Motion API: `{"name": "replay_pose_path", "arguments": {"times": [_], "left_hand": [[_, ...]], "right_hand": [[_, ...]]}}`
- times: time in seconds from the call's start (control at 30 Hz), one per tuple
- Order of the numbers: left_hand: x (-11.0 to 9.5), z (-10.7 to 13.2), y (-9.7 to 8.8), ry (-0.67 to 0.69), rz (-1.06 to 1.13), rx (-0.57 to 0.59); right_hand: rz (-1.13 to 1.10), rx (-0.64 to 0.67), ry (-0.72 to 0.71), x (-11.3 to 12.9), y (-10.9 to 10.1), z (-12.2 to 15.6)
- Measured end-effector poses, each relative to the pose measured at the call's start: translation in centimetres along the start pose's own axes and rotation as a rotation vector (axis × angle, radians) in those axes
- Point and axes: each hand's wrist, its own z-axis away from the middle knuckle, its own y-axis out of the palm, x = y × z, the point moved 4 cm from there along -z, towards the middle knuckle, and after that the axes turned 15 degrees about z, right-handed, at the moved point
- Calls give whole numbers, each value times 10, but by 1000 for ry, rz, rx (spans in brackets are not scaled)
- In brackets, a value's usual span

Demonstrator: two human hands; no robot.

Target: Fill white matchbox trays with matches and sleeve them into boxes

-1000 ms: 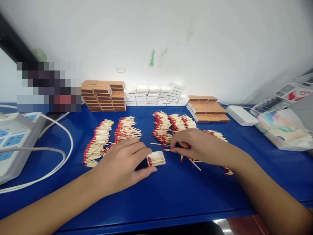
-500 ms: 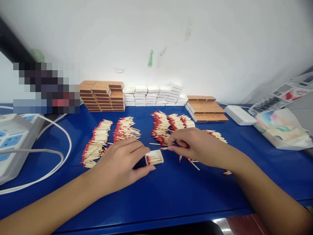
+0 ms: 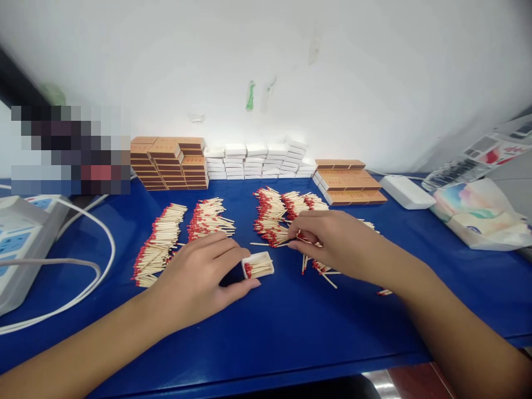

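In the head view, a small white matchbox tray (image 3: pixel 269 270) lies on the blue table with red-tipped matches (image 3: pixel 258 267) in it. My left hand (image 3: pixel 210 266) is loosely closed around the tray's left end, forefinger at its far corner and thumb along its near side. To the right, my right hand (image 3: pixel 328 235) is over the loose matches, thumb and forefinger a little apart, nothing seen held between their tips. A pile of matches (image 3: pixel 270 213) lies just beyond these fingertips. One single match (image 3: pixel 260 244) sits apart behind the tray.
Brown matchbox sleeves (image 3: pixel 170 166) and white trays (image 3: pixel 255 160) are stacked along the wall. More boxes (image 3: pixel 351 185) stand right of them. Two match piles (image 3: pixel 160 241) are at left. A power strip (image 3: pixel 20 238) with cables, a white adapter (image 3: pixel 407 191) and a tissue pack (image 3: pixel 477 216) flank them.
The match that my right fingers pinched beside the tray is gone from them, and another match end shows at the tray's right side. My right hand has shifted slightly back over the pile.
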Motion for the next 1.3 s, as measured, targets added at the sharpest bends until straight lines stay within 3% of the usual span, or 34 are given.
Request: {"name": "replay_pose_path", "arguments": {"times": [0.17, 0.63, 1.0, 1.3], "left_hand": [[-2, 0, 0, 19, -5, -6], [-4, 1, 1, 38, -15, 2], [-3, 1, 2, 34, -14, 8], [-2, 1, 2, 26, -4, 11]], "right_hand": [[-23, 140, -30, -3, 9, -3], [-69, 3, -154, -2, 9, -6], [-98, 14, -160, -2, 10, -6], [-15, 115, -76, -1, 10, -7]]}}
